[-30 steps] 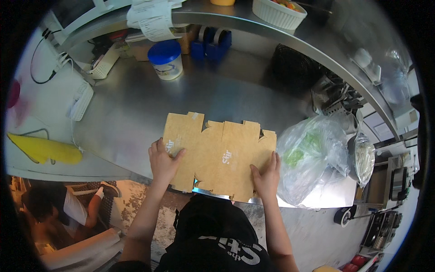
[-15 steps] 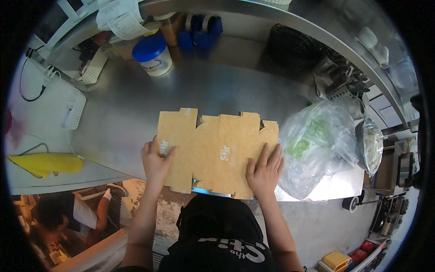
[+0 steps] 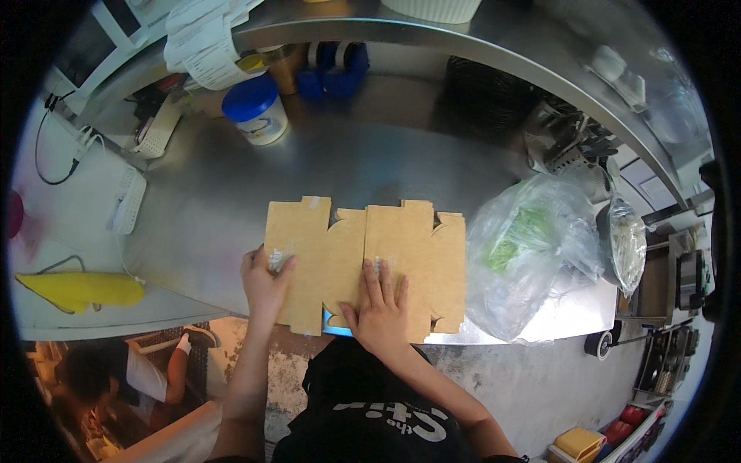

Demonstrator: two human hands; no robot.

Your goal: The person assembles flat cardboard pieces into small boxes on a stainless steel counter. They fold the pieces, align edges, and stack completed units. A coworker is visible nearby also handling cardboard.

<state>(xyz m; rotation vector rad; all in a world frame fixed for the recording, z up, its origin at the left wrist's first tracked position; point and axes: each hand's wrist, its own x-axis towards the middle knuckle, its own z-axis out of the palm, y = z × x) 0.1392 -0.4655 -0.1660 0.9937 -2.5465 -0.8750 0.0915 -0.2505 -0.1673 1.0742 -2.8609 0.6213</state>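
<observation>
A flattened brown cardboard box (image 3: 347,239) lies on the steel counter in front of me, with notched flaps along its far and near edges. My left hand (image 3: 264,284) holds its left edge, thumb on top and the other fingers at the side. My right hand (image 3: 380,310) rests flat on the middle of the cardboard, fingers spread and pointing away from me. A strip of something blue (image 3: 337,322) shows beneath the near edge; the rest of it is hidden. To the right sits a clear plastic bag (image 3: 532,255) with something green inside.
A tub with a blue lid (image 3: 256,112) and blue tape dispensers (image 3: 333,73) stand at the back, under a metal shelf (image 3: 401,32). A bowl (image 3: 621,239) stands beyond the bag. Below left, another person (image 3: 127,378) bends over. A yellow object (image 3: 81,289) lies at left.
My right hand has moved left from the right edge of the cardboard to its middle. My left hand keeps its place on the left edge.
</observation>
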